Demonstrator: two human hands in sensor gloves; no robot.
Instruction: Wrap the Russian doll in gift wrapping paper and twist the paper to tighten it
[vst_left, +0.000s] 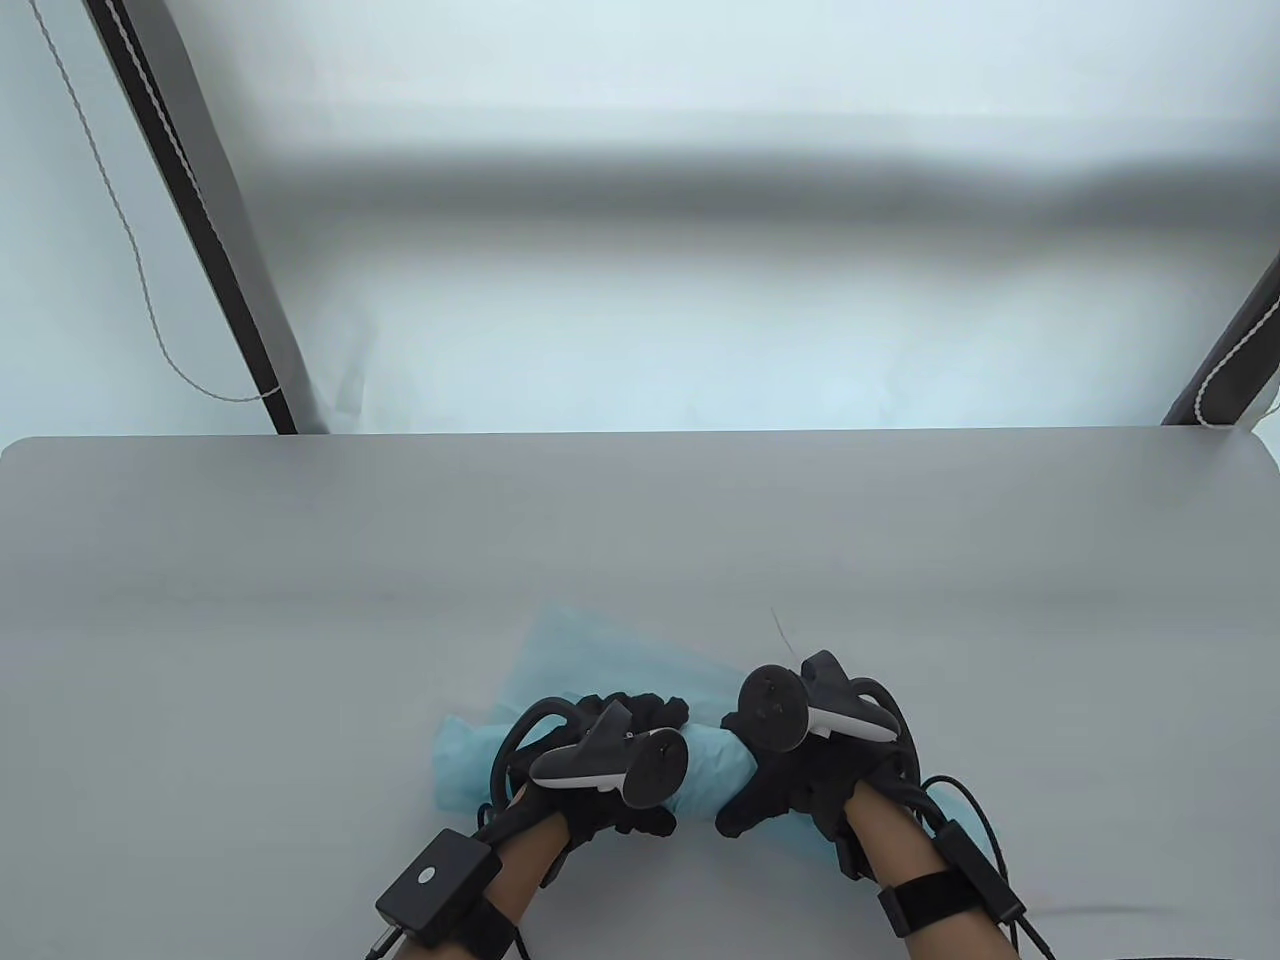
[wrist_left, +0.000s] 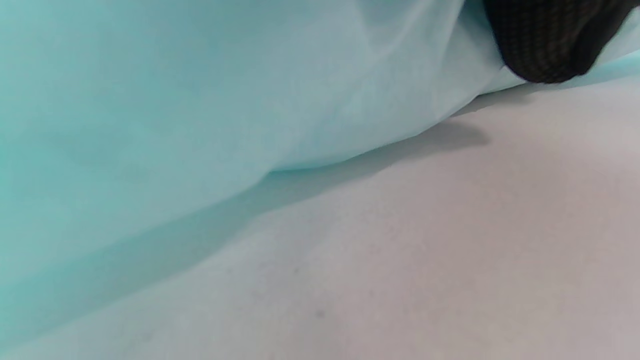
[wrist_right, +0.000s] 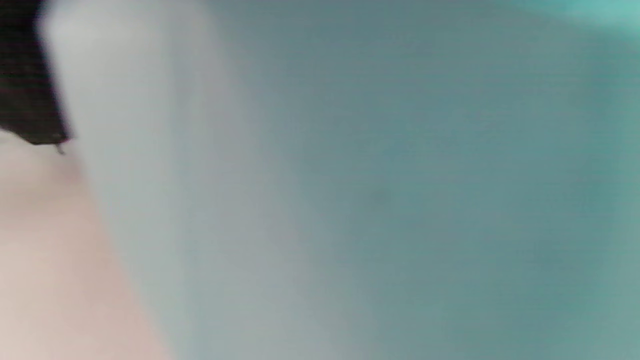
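Two gloved hands are working near the table's (vst_left: 300, 560) front edge: left hand (vst_left: 600, 765) and right hand (vst_left: 800, 765) are both clenching the blue wrapping paper (vst_left: 715, 775); doll hidden inside.

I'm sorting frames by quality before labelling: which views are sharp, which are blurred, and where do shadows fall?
Table view: sharp, evenly lit, both the left hand and right hand clear on the wrapping paper. Left wrist view: slightly soft, the paper casting a shadow on the table. Right wrist view: heavily blurred, nothing identifiable beyond a teal-grey wash.
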